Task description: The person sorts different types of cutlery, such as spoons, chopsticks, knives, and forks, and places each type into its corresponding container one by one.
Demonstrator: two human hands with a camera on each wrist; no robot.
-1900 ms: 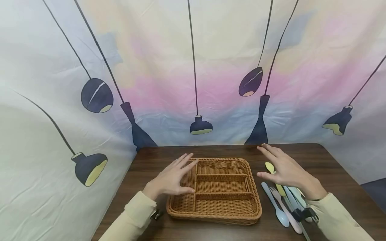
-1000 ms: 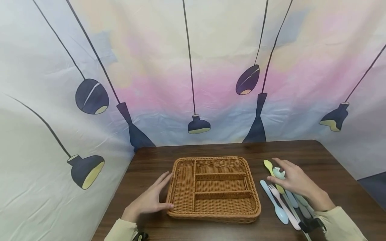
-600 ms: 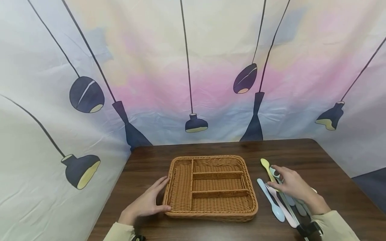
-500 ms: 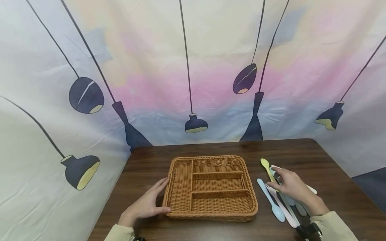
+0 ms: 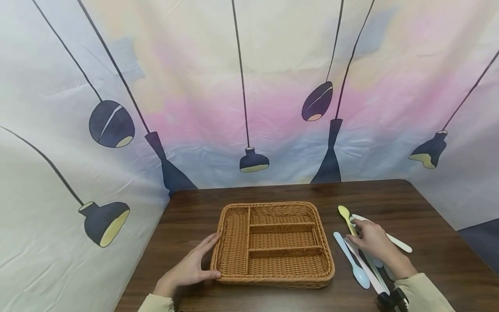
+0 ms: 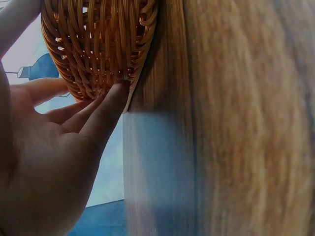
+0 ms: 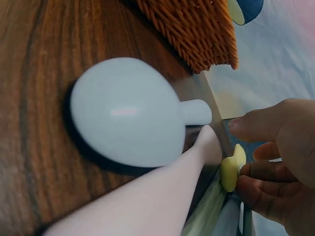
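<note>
In the head view my left hand is at the left side of a wicker basket with several compartments, its thumb at the near left corner. The left wrist view shows its extended fingertips touching the woven side. My right hand is over a loose pile of cutlery, bent fingers among the handles, thumb apart from them. Around it lie a yellow spoon, a light blue spoon, a pink fork and a white long piece. Pieces under the palm are partly hidden.
Everything stands on a dark wooden table. Behind it hangs a pastel cloth printed with lamps. A black wrist strap sits close over the near ends of the cutlery.
My left hand has come down from above the basket to its left side. The right hand has lowered onto the cutlery and shifted slightly left, and the white piece beside it shows more.
</note>
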